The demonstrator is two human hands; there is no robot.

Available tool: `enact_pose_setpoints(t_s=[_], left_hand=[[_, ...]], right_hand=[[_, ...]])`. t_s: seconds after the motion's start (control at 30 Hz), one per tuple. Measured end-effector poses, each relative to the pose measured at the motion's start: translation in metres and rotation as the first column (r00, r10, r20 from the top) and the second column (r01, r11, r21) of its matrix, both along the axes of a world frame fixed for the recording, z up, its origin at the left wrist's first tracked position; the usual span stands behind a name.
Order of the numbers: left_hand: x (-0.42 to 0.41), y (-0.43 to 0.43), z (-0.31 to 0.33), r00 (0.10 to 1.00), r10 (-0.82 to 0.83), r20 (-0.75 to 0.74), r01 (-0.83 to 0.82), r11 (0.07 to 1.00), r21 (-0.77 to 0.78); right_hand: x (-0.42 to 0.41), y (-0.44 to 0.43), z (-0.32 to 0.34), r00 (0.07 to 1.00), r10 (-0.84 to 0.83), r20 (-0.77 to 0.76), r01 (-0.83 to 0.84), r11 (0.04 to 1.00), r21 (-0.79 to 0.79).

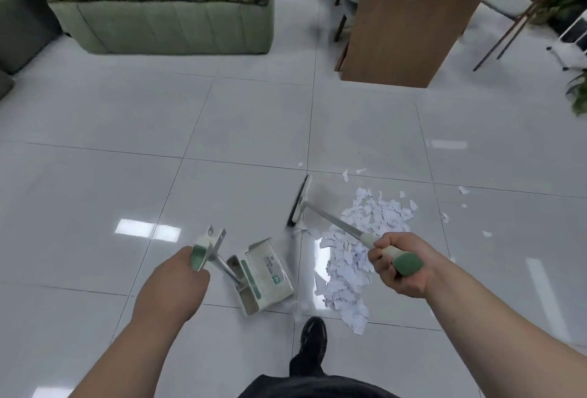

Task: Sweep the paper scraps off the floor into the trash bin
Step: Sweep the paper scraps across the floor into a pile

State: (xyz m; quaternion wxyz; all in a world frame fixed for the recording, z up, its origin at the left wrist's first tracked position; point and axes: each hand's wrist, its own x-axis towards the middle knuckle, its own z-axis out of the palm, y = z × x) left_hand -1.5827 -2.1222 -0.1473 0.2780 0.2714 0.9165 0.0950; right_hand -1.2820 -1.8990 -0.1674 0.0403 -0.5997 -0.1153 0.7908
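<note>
Left hand [178,273] wraps the dustpan [263,273] handle and right hand [397,267] grips the broom [333,221]. Paper scraps [365,238] lie heaped on the floor [254,127] beside the pan, with strays beyond (no trash bin in view). Gathering looks mostly done; scooping and dumping remain.

Left hand [178,273] at 7 o'clock, curled round the dustpan handle [198,257], back of hand to camera, bare forearm pointing toward 1 o'clock. Right hand [413,284] at 5 o'clock, fingers wrapped round the broom handle [408,264] (green end sticks out), forearm angled toward 10 o'clock. Hands well apart.
</note>
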Motion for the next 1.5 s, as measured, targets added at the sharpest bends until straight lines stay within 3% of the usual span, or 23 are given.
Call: enact_pose_setpoints(t_s=[0.27, 0.43, 0.6, 0.87, 1.2, 1.5], left_hand=[[0.018, -0.126, -0.006, 0.99, 0.141, 0.029, -0.143, 0.989, 0.038], [0.04, -0.193, -0.016, 0.981, 0.193, 0.012, -0.193, 0.981, 0.03], [0.066, -0.234, -0.017, 0.979, 0.204, 0.022, -0.205, 0.978, 0.036], [0.118, -0.241, -0.009, 0.985, 0.169, 0.046, -0.171, 0.984, 0.046], [0.213, -0.217, 0.005, 0.984, 0.173, -0.05, -0.171, 0.984, 0.04], [0.362, -0.201, 0.023, 0.959, 0.266, -0.098, -0.268, 0.963, -0.008]], right_hand=[[-0.024, -0.099, -0.029, 0.992, 0.098, -0.084, -0.101, 0.994, -0.034], [-0.015, -0.15, -0.054, 0.982, 0.183, -0.04, -0.185, 0.98, -0.068], [0.033, -0.157, -0.063, 0.994, 0.109, 0.009, -0.108, 0.992, -0.059], [0.109, -0.154, -0.042, 0.977, 0.149, 0.154, -0.156, 0.987, 0.035], [0.193, -0.146, -0.026, 0.967, 0.248, -0.059, -0.245, 0.968, 0.058], [0.265, -0.139, -0.043, 0.861, 0.489, -0.142, -0.495, 0.869, -0.007]])
